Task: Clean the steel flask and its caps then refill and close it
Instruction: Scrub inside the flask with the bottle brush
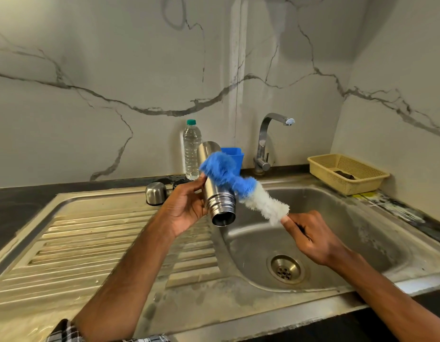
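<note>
My left hand (187,206) grips the steel flask (215,191) over the sink's left rim, tilted with its open threaded mouth toward me and down. My right hand (310,236) pinches the handle of a bottle brush (241,186) with blue and white bristles. The blue bristles lie across the outside of the flask's body. A steel cup cap (156,193) stands upside down at the back of the draining board, with a dark inner cap (177,184) just behind it, partly hidden by my left hand.
The steel sink (362,218) with its drain (285,269) lies below my hands; the ribbed draining board (90,243) is left. A clear water bottle (192,150), blue cup (233,155), tap (266,144) and yellow basket (347,172) stand along the back.
</note>
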`<state>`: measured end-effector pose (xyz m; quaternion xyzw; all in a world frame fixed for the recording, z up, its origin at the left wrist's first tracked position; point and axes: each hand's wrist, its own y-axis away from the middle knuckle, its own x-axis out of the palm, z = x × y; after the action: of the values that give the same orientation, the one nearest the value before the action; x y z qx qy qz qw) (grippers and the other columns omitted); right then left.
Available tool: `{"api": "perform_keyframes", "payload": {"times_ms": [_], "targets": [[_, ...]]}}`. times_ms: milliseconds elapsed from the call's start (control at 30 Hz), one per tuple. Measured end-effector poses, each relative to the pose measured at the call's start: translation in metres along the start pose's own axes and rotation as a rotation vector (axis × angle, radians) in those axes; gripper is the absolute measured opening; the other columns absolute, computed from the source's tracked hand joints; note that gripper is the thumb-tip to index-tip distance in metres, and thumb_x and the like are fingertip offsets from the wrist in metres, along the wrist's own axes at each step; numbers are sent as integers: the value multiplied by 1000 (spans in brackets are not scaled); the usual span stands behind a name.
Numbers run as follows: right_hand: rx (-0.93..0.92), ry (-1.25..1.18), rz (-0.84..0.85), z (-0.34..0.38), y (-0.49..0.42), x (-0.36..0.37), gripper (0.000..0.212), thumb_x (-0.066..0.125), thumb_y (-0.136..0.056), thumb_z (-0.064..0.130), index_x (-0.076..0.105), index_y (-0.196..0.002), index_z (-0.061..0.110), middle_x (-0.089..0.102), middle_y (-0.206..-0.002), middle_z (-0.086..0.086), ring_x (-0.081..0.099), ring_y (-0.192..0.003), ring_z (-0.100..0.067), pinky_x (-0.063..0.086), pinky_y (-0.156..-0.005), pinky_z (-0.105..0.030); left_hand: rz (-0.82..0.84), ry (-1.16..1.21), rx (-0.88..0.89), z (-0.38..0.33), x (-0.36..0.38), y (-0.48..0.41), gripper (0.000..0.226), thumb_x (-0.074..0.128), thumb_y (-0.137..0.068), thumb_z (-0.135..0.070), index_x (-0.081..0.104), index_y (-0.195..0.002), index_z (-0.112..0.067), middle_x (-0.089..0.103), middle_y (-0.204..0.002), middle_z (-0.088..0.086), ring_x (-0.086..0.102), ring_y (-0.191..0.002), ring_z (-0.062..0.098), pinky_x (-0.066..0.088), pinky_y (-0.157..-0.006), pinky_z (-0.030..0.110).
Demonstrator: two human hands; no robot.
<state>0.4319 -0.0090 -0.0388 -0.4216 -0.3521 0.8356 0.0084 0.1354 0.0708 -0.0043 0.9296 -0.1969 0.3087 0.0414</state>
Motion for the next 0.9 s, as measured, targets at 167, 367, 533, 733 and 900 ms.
{"api": "perform_keyframes", "payload": {"times_ms": [167,367,533,733,900], "targets": [[37,10,-22,-3,-1,-1,49,40,-101,45,42,-56,25,37,-46,6,37,-39,-13,27,-43,-34,41,-14,-22,1,4,1,75,98,-51,-21,67,-116,0,73,-103,14,72,-87,26,61,-81,41],[11,27,-11,-4,0,-1,47,41,-101,42,39,-56,29,35,-47,11,35,-41,-10,24,-50,-15,61,3,-41,3,10,4,53,85,-65,-15,66,-112,0,72,-100,16,73,-81,27,62,-72,38],[4,45,-12,-1,-1,-2,47,45,-102,32,36,-56,32,32,-46,12,34,-40,-9,23,-47,-20,40,-8,-60,8,11,2,59,87,-66,-20,65,-117,0,69,-108,18,70,-90,30,59,-82,42],[80,57,-28,-5,-2,-5,48,42,-102,40,40,-55,31,38,-46,10,39,-42,-11,25,-47,-22,53,-53,-79,13,13,-3,80,89,-73,-27,53,-139,1,57,-140,27,56,-127,44,37,-113,65],[80,67,-36,-9,-3,-3,50,44,-104,35,41,-54,27,37,-46,9,38,-42,-12,24,-45,-25,38,-68,-67,13,15,0,97,97,-58,-27,53,-139,3,63,-126,21,63,-110,38,40,-112,62]]}}
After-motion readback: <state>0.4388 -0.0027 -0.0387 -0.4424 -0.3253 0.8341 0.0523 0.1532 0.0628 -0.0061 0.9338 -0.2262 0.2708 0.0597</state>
